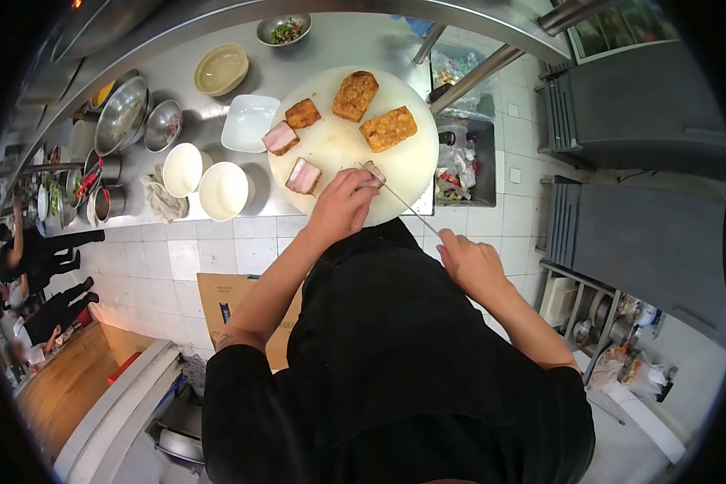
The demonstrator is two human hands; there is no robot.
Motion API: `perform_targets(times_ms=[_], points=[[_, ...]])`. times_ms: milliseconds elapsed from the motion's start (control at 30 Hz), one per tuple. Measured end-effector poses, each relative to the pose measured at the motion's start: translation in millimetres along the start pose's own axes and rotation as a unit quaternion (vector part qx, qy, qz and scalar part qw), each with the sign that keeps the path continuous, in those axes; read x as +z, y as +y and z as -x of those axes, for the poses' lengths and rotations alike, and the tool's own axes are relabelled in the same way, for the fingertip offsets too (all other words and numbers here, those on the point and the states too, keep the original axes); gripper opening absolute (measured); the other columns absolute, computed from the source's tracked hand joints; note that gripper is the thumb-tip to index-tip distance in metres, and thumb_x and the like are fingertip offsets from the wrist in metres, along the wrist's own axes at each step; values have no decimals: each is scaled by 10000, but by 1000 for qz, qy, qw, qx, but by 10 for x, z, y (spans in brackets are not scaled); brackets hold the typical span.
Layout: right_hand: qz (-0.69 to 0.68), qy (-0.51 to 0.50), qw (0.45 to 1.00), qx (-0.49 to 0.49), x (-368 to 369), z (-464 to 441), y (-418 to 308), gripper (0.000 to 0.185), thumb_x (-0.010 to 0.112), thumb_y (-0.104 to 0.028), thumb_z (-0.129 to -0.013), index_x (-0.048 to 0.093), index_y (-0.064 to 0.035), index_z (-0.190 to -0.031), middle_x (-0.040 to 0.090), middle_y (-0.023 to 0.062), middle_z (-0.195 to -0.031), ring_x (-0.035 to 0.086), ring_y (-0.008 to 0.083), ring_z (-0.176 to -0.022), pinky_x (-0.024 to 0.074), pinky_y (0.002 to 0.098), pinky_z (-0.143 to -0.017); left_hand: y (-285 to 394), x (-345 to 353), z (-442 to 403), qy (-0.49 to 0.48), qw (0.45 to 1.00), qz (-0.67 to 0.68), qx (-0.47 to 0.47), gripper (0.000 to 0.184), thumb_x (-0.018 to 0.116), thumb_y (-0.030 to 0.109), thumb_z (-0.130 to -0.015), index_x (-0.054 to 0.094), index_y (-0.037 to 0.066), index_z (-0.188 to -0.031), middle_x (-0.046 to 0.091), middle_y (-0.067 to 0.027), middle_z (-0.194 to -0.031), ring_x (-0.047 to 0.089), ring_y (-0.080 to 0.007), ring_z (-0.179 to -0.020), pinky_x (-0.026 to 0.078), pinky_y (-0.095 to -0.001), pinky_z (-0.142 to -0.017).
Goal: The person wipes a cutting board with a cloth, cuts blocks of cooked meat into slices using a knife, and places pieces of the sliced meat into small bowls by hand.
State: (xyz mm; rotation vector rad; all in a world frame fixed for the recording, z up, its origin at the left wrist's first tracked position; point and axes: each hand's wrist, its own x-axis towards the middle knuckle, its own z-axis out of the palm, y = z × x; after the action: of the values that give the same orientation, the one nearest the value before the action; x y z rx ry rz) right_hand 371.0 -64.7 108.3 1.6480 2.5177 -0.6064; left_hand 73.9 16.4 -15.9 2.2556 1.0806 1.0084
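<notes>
A round white cutting board [411,173] lies on the steel counter. My left hand [343,206] is closed, its fingertips holding a small piece of pork belly [373,174] at the board's near part. In my right hand [472,264] is a long thin knife [411,210], its blade reaching to that piece. Left of my left hand lies a cut pork belly chunk [303,176], pale side up. Another cut chunk [281,138] and a small browned piece [302,114] sit behind it. Two larger crisp-skinned blocks, one at the back [355,95] and one at the right [389,129], rest farther off.
A square white dish [250,123] touches the board's left side. Two white tubs [226,191], a cloth [164,198], metal bowls [164,125] and a beige bowl [221,69] stand leftward. A waste bin [480,161] is right of the counter. Other people stand far left.
</notes>
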Motion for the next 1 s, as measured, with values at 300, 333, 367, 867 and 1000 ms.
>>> perform_targets(times_ms=[300,333,367,867,1000], points=[[-75,-19,997,0,607,-842,76,210,583,-248,-1112,533,-45,-1134,746,261,-816,736,486,-753,557,606,-656,1,17,-11,5,1000,8,-17,312,746,-37,-798,743,46,-1099,694,-134,-1274,642,-368,-1218,560,-446,-1021],[-74,-19,997,-4,574,-923,51,210,583,-248,-1112,533,-45,-1134,746,261,-816,736,486,-753,557,606,-656,2,15,-10,9,1000,10,-15,310,750,-34,-801,745,47,-1100,696,-135,-1268,643,-369,-1213,561,-447,-1021],[-73,1,997,-14,530,-967,6,212,583,-252,-1114,531,-48,-1132,742,250,-800,737,480,-749,556,605,-654,3,-1,7,8,1000,13,-13,308,753,-31,-804,748,48,-1101,698,-135,-1262,645,-370,-1209,561,-448,-1020],[-69,-54,996,24,557,-761,-76,229,582,-281,-1120,535,-58,-1137,745,251,-804,741,498,-778,565,609,-681,-49,59,72,38,999,-5,-22,285,747,-40,-830,787,60,-1095,712,-107,-1208,662,-351,-1143,572,-448,-981],[-76,2,997,-18,534,-958,-70,235,589,-285,-1121,532,-57,-1138,747,239,-801,740,485,-763,565,605,-670,-37,36,88,35,999,-2,-19,285,752,-34,-834,789,61,-1101,712,-107,-1210,662,-356,-1149,570,-450,-992]])
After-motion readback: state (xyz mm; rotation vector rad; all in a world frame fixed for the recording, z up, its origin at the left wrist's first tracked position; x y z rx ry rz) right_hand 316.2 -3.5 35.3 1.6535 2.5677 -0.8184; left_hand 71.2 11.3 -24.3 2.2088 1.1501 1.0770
